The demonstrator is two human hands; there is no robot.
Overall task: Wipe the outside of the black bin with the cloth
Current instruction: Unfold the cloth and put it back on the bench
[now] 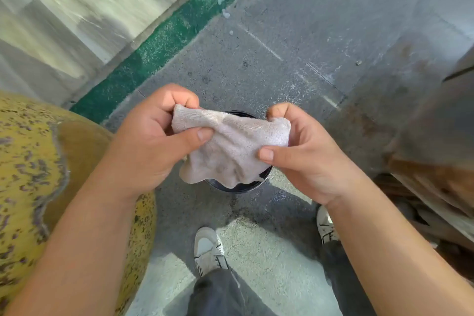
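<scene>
While both hands pinch it, the cloth (pixel 230 146) hangs spread between them: the left hand (pixel 154 141) has its fingers (pixel 184 100) closed on one edge, the right hand (pixel 305 159) grips the other. Directly below the fingers, the black bin (pixel 238 187) stands on the floor (pixel 282 59), mostly hidden.

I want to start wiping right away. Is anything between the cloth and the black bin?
Nothing visible. The cloth is held spread by the left hand and right hand above the black bin, whose outer wall is mostly hidden.
</scene>
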